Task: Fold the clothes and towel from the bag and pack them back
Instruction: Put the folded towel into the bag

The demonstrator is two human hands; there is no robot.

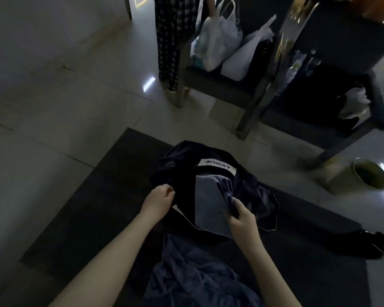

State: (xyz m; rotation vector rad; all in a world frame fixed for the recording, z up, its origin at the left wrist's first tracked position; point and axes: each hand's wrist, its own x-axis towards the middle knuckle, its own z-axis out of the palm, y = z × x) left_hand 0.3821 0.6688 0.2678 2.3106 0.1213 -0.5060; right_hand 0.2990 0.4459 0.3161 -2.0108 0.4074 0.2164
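Dark bag [182, 165] lies open on floor mat [93, 207]. Its white label [216, 166], upside down, reads roughly "LVGUE". Left hand [161, 197] pinches the bag rim. Right hand [242, 220] grips the folded blue-grey towel [208, 202] in the bag mouth. Crumpled blue garment [193, 280] lies nearer on the mat.

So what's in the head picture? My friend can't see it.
A left hand grips the rim of a dark bag while the right hand pinches a folded grey-blue cloth in its opening. A crumpled blue cloth lies nearer, on a dark mat.
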